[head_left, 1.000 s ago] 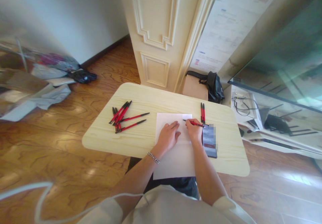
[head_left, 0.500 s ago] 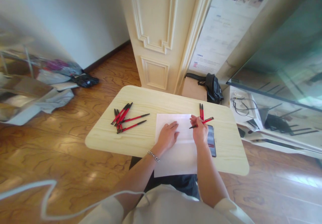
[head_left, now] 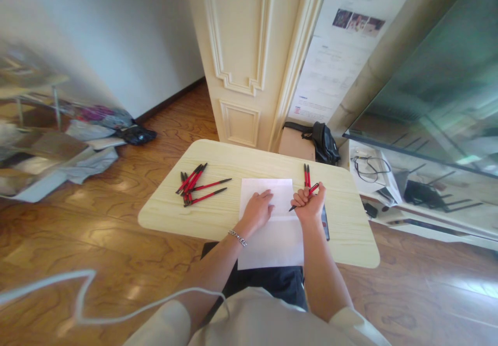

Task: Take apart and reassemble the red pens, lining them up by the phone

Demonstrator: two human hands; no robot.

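Observation:
My left hand (head_left: 258, 209) lies flat with fingers stretched on a sheet of white paper (head_left: 268, 245). My right hand (head_left: 311, 203) is closed around a red and black pen (head_left: 314, 189), at the right edge of the paper. The pen slants, its dark lower end pointing down-left over the sheet and its other end by my thumb. Just beyond this hand, two more red pens (head_left: 307, 175) lie side by side on the table. A phone (head_left: 326, 225) is partly covered by my right hand and wrist. At the left rests a loose pile of several red and black pens (head_left: 193, 180).
The light wooden table (head_left: 155, 213) has rounded corners. A white cable (head_left: 155, 304) runs across the lower left to my shirt. Beyond the table are a cream panelled door (head_left: 241, 123), a black bag (head_left: 326, 143) and a large glossy screen (head_left: 436, 92). Bags and boxes (head_left: 58, 154) crowd the left floor.
My right hand has turned and its fingers have curled in around the pen. Its thumb now stands up along the pen. My left hand stays on the paper. The view has shifted slightly.

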